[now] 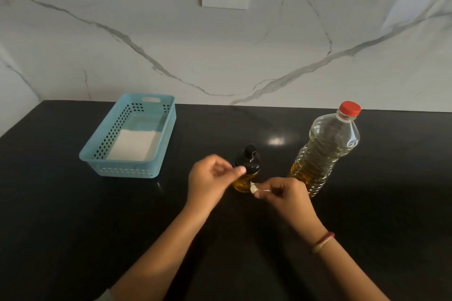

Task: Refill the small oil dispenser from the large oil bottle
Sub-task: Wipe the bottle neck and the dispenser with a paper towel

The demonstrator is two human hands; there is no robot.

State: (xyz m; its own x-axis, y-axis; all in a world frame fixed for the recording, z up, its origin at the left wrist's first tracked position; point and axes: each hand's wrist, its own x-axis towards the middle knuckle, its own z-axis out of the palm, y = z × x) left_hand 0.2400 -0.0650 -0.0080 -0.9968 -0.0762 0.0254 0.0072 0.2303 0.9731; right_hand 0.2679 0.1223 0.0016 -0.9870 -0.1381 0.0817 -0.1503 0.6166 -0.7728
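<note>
Amber dispenser (247, 164) partly behind loose, empty left hand (210, 181); unidentifiable white scrap (253, 187) in pinch of right hand (286, 195)

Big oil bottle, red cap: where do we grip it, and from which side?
Wrap a hand around the ribbed mid-body of the large oil bottle, probably coming from its right. It stands upright, the ribs give purchase, and that side faces bare counter, while the small dispenser sits close on its left. The red cap is still on.
</note>
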